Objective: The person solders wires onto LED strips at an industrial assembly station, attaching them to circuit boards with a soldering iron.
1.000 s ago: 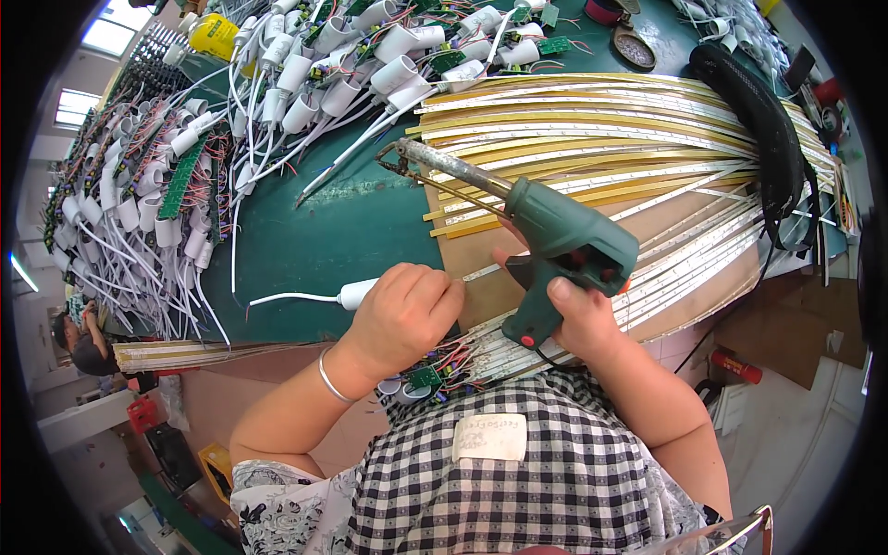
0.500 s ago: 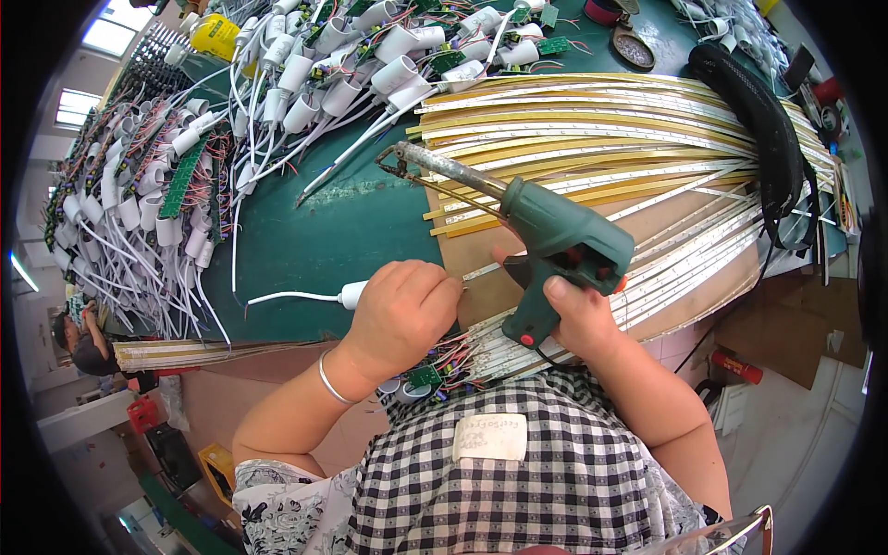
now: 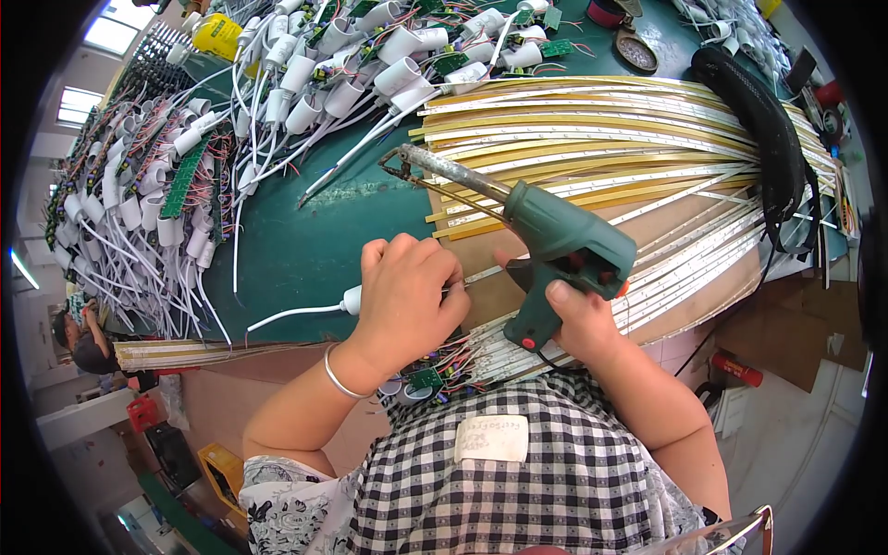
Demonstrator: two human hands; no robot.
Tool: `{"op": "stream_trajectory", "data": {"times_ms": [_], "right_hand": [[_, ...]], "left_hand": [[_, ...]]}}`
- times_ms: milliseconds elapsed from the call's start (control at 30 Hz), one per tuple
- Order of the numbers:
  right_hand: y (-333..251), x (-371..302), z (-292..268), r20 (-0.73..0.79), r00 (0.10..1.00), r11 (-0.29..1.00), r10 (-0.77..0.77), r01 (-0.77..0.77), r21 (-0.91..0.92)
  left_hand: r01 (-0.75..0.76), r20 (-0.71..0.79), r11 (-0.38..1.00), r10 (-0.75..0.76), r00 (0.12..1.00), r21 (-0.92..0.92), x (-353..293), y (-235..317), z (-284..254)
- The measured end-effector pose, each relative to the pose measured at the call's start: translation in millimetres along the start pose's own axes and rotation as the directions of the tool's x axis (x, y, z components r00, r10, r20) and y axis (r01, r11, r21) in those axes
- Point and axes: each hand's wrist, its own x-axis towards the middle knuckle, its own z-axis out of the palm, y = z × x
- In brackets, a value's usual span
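Observation:
My right hand (image 3: 585,319) grips the handle of a green soldering gun (image 3: 573,236). The gun's metal barrel points up and left above the table, with a thin brass-coloured tube below it. My left hand (image 3: 407,296) is closed, with thumb and forefinger drawn together beside the end of a white LED strip (image 3: 483,274). What those fingertips pinch is hidden. From behind that hand pokes a white plastic cap (image 3: 351,300) with a white cable (image 3: 291,312) trailing left. Close to my apron, small circuit boards (image 3: 425,378) with thin coloured wires lie by the strip ends.
White cylindrical caps (image 3: 398,76) with cables and boards are heaped at the back and left of the green table (image 3: 305,245). LED strips (image 3: 601,120) fan across a brown board. A black bag-like bundle (image 3: 754,120) lies over them. A round tin (image 3: 635,52) stands behind.
My left hand has turned and lifted its knuckles, with its fingers shifted slightly up. The soldering gun stays almost in place in my right hand.

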Motion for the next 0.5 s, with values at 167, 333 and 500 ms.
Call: {"op": "stream_trajectory", "data": {"times_ms": [167, 333, 500], "right_hand": [[-0.4, 0.2, 0.0, 0.007, 1.000, 1.000, -0.012, 0.012, 0.011], [1.2, 0.1, -0.5, -0.003, 1.000, 1.000, -0.004, 0.004, 0.008], [1.8, 0.3, 0.5, -0.001, 1.000, 1.000, -0.015, 0.015, 0.023]], "left_hand": [[0.018, 0.011, 1.000, -0.018, 1.000, 0.019, 1.8, -1.6, -0.1], [0.028, 0.019, 0.999, -0.029, 0.999, 0.029, 2.3, -2.5, 0.6], [0.026, 0.016, 0.999, -0.027, 1.000, 0.048, 2.4, -3.3, 0.7]]}}
